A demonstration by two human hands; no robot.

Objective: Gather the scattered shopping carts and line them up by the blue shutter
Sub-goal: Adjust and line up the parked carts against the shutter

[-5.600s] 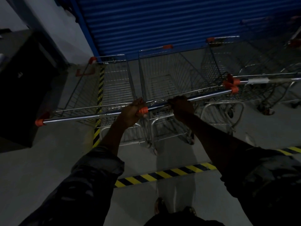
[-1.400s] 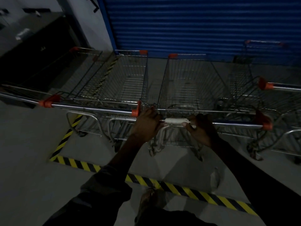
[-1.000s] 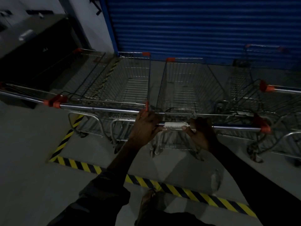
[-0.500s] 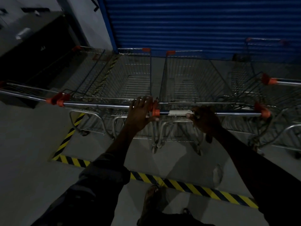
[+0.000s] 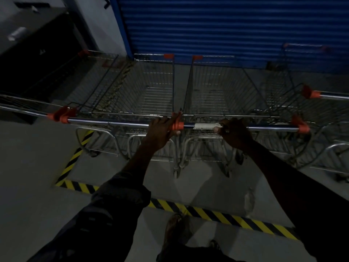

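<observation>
Gripping the chrome handle bar (image 5: pixel 264 128) of a silver wire shopping cart (image 5: pixel 217 87), the right hand (image 5: pixel 234 133) has its fingers curled close together round the bar, just beside a strip of white tape (image 5: pixel 205 126) wrapped on it. The left hand (image 5: pixel 160 133) sits where that bar meets the handle of a second silver wire cart (image 5: pixel 151 87) alongside. Its fingers lie pressed together, hooked over the bar, and the thumb tucks under an orange plastic end cap (image 5: pixel 177 126). Both carts stand side by side, baskets nearly touching, with their noses near the blue ribbed roller shutter (image 5: pixel 226 25). More wire carts flank them, one at the far left (image 5: pixel 98 76) and others at the right (image 5: pixel 321 106), dim in the low light. Yellow-and-black hazard tape (image 5: pixel 217 212) runs across the grey concrete floor (image 5: pixel 28 186) on the near side of the carts, and a shoe (image 5: pixel 177 229) stands just short of it.
</observation>
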